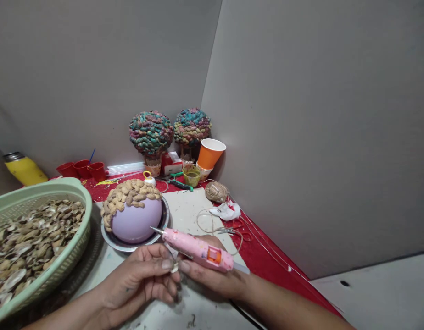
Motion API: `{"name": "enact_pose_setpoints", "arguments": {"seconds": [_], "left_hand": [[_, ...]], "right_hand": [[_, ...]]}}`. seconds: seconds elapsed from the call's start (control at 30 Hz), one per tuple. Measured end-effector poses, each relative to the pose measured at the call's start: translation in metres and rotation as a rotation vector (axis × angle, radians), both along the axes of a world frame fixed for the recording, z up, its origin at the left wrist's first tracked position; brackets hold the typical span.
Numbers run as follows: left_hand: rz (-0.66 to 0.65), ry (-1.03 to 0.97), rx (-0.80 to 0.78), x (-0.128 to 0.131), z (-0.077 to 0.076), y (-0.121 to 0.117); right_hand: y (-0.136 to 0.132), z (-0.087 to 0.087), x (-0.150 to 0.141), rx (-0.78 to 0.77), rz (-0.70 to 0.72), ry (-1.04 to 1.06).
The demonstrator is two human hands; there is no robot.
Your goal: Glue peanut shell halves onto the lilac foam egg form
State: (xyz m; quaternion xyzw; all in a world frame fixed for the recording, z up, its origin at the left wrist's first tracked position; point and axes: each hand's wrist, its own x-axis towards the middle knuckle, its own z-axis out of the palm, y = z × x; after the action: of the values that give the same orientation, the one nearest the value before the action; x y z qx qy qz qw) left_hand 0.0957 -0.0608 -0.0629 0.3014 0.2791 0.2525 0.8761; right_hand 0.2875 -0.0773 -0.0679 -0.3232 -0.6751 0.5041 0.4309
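Note:
My right hand is wrapped round a pink glue gun whose metal tip points left toward a lilac ball. The ball sits in a metal bowl and its top is covered with peanut shells. My left hand pinches a small pale shell piece between thumb and fingers, just under the glue gun. Both hands meet in front of the bowl.
A green basket full of shells stands at the left. At the back are two shell-covered coloured balls, red cups, an orange cup, a yellow bottle, twine and scissors. Grey walls close the corner.

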Motion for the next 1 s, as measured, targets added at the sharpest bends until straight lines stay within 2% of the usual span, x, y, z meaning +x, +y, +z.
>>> {"name": "enact_pose_setpoints", "arguments": {"seconds": [0.13,0.47,0.63,0.87,1.0], "left_hand": [[0.025,-0.019,-0.009,0.0,-0.001,0.001],[-0.002,-0.025,0.001,0.001,-0.003,-0.002],[0.004,-0.044,-0.017,0.002,-0.006,-0.003],[0.044,-0.061,-0.028,0.003,-0.007,-0.004],[0.024,-0.075,-0.025,0.003,-0.01,-0.004]], "right_hand": [[0.002,-0.002,0.002,-0.025,-0.019,0.108],[0.001,-0.002,0.0,0.001,-0.031,0.014],[-0.001,0.002,-0.001,-0.049,0.031,-0.011],[-0.002,0.007,-0.006,-0.041,0.027,-0.025],[-0.004,0.011,-0.006,-0.007,0.012,-0.122]]}}
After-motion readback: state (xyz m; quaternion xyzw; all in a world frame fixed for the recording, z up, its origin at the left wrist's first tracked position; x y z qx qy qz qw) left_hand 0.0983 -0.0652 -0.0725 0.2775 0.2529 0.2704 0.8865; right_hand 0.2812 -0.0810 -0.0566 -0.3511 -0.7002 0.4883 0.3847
